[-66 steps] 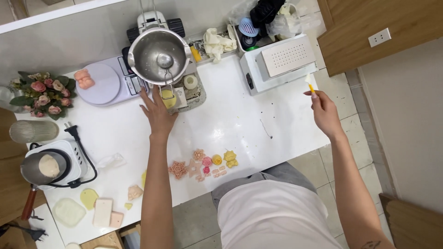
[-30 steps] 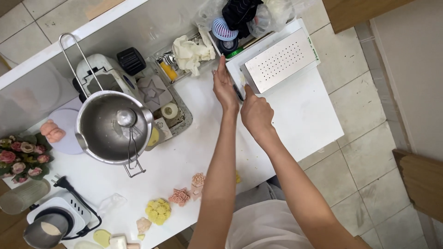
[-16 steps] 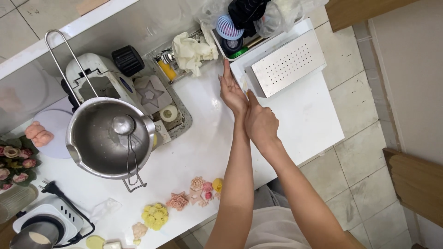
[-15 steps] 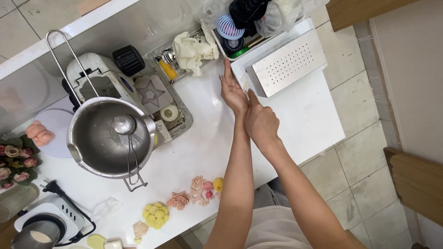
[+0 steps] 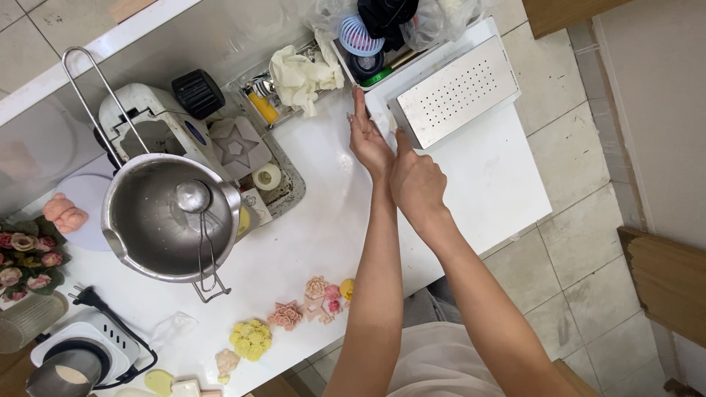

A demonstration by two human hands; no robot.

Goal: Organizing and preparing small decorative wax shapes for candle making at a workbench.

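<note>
Both of my hands meet at the left end of a white box (image 5: 382, 110) that has a perforated metal lid (image 5: 456, 88), at the back right of the white table (image 5: 500, 184). My left hand (image 5: 368, 140) is flat, fingers straight and together, lying along the box's left side. My right hand (image 5: 415, 180) sits just to the right of it, and one digit reaches up to the near left corner of the lid. Its other fingers are curled under and hidden, so a grip cannot be made out.
A steel bowl (image 5: 165, 220) with a ladle in it stands at the left by a white machine (image 5: 147, 121). Behind are a tray with a star mould (image 5: 235, 147), white cloth (image 5: 298, 70) and a bin of tools (image 5: 371, 37). Flower-shaped pieces (image 5: 316, 294) lie near the front edge.
Two seconds ago my hands were wide apart; both have come together at the box. Over the last half second they barely move.
</note>
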